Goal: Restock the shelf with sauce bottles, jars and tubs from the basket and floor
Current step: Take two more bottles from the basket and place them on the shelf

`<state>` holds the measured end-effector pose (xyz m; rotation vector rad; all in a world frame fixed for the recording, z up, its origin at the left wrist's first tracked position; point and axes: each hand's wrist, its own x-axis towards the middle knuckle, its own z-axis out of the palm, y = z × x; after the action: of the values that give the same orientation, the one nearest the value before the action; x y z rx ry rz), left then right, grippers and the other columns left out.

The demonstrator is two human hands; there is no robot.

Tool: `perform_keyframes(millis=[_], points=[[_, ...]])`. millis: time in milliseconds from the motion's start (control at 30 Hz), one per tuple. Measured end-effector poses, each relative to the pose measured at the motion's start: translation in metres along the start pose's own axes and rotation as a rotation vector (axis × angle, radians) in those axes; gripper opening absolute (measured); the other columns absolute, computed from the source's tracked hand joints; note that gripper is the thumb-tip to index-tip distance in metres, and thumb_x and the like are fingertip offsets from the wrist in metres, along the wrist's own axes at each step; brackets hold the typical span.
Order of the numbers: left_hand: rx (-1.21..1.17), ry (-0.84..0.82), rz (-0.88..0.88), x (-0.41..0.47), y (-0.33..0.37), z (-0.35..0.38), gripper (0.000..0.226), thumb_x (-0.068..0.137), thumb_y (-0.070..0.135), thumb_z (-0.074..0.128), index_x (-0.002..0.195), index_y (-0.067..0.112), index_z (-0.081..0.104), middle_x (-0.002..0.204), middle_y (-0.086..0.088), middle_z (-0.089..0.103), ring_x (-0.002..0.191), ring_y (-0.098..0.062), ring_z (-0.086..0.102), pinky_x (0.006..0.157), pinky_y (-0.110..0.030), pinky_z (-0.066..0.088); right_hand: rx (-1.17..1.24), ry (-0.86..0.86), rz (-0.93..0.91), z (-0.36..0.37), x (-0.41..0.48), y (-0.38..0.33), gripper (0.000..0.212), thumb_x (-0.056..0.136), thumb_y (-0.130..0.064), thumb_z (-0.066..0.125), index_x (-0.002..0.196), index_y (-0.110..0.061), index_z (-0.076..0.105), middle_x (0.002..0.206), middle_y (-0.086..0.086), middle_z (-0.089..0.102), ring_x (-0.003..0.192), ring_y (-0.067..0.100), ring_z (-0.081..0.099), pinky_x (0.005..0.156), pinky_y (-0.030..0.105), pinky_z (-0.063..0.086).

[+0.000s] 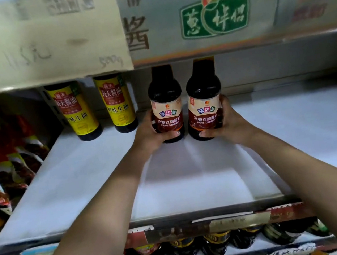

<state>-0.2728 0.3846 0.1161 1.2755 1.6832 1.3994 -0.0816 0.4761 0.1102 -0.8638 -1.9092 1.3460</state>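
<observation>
Evidently the left hand [153,133] and right hand [229,121] gripped the left bottle [166,105] and right bottle [204,103], upright and side by side far back on the shelf [84,184], where a clumsy release could have toppled both.

Looks forward and slightly down from head height, wide-angle, close up to the shelf [79,185]; takes in its white board from near lip to far wall, overhead sign strip [210,10], lower tier [309,240] beneath.
</observation>
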Motion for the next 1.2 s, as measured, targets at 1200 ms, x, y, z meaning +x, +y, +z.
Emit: perform_keyframes(millis=[1200], points=[[-0.086, 0.074, -0.031, 0.056, -0.023, 0.005, 0.075, 0.078, 0.005, 0.069, 0.140, 0.014, 0.027, 0.140, -0.008, 0.044, 0.130, -0.023, 0.041, 0.105, -0.036, 0.037, 0.009, 0.085, -0.016, 0.006, 0.059, 0.011, 0.090, 0.071, 0.001, 0.074, 0.141, -0.020, 0.022, 0.122, -0.006, 0.048, 0.116, 0.011, 0.046, 0.099, 0.029, 0.039]])
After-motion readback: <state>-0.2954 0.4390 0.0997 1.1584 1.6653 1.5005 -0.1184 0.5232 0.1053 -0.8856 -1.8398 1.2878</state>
